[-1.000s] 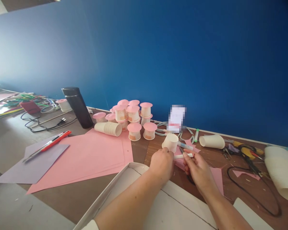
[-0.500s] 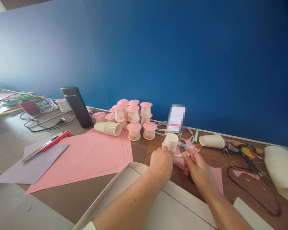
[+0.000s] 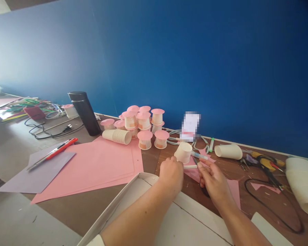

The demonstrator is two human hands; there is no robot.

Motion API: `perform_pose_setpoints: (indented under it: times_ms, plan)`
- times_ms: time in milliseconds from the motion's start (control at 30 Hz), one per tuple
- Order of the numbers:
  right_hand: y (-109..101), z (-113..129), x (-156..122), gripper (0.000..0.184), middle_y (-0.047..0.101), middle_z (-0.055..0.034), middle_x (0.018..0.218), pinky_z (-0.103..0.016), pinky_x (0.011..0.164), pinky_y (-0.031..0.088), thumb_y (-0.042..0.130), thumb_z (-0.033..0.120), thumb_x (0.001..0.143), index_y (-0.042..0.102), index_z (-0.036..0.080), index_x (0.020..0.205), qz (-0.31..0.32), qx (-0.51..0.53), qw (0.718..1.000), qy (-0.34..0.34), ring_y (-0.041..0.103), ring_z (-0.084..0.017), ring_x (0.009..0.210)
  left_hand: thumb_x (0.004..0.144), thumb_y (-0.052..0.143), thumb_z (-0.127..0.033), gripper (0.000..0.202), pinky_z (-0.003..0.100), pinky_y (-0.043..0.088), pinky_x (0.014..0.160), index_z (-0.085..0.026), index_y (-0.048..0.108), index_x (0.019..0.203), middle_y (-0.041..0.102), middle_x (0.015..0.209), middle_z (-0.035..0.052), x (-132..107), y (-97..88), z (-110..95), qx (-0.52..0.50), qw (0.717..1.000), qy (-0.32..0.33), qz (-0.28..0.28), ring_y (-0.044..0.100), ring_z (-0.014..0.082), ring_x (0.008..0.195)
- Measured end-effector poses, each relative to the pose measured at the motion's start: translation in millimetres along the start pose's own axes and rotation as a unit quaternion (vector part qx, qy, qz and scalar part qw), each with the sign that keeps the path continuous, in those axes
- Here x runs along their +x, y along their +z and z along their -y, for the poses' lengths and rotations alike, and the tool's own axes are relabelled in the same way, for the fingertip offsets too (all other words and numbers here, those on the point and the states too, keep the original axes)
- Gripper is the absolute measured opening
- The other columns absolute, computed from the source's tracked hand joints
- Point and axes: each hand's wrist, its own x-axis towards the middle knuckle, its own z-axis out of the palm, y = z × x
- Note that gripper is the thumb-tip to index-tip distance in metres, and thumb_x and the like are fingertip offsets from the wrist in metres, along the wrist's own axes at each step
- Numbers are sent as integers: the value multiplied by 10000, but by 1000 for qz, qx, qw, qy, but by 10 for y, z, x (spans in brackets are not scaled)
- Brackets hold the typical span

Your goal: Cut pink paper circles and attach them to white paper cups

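My left hand [image 3: 171, 173] is closed around a small white paper cup [image 3: 183, 152], held tilted with its mouth facing up and away. My right hand [image 3: 212, 177] is closed on a thin white pen-like stick [image 3: 190, 167] whose tip points left toward the cup's base. A second pen with a blue-green barrel [image 3: 199, 156] lies just beyond my fingers on a pink paper scrap [image 3: 192, 173]. Both hands hover over the brown table [image 3: 149, 160] near the corner of a white cardboard box [image 3: 133, 194].
Several pink-lidded cups [image 3: 144, 124] are piled by the blue wall, with a lying stack of paper cups [image 3: 116, 136] and a black flask [image 3: 84, 113]. Pink sheets [image 3: 92, 167], a grey sheet with a red cutter [image 3: 52, 154], a lying cup [image 3: 228, 151], a black cable [image 3: 272, 201] and tools lie around.
The stick in my right hand has moved a little left, closer to the cup. The view has shifted slightly; both hands stay in nearly the same place.
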Motion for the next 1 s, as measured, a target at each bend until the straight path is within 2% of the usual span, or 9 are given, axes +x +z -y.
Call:
perform_pose_setpoints:
  times_ms: [300,567,733,1000]
  plan:
    - [12,-11,8,570,525,73,593,-261,465,430,617,583,805,544,213,1232,13,2,1000,12,488,-126,478,739,655,-156,308,329,510,795,-137,653,1046,607,1073,137,-23,-73,94,9,999,-35,7,606,260,987]
    - [2,-4,-1,550,546,64,570,-275,478,423,594,565,816,555,201,1226,18,-24,1000,8,501,-138,467,772,614,-145,294,330,493,799,-132,642,1064,582,1122,153,-4,-96,202,36,997,-73,3,582,263,1016]
    - [4,25,-8,539,561,56,583,-277,492,422,577,558,826,560,194,1224,17,-50,999,1,526,-146,485,732,676,-163,370,312,488,802,-147,624,1098,571,1156,151,26,-94,227,36,996,-81,11,570,253,1032]
    - [-5,-21,27,538,551,58,580,-277,473,407,572,559,826,554,187,1215,27,-53,998,-9,516,-144,464,762,635,-167,329,333,496,788,-141,626,1090,579,1142,152,15,-97,219,28,996,-82,5,576,262,1022]
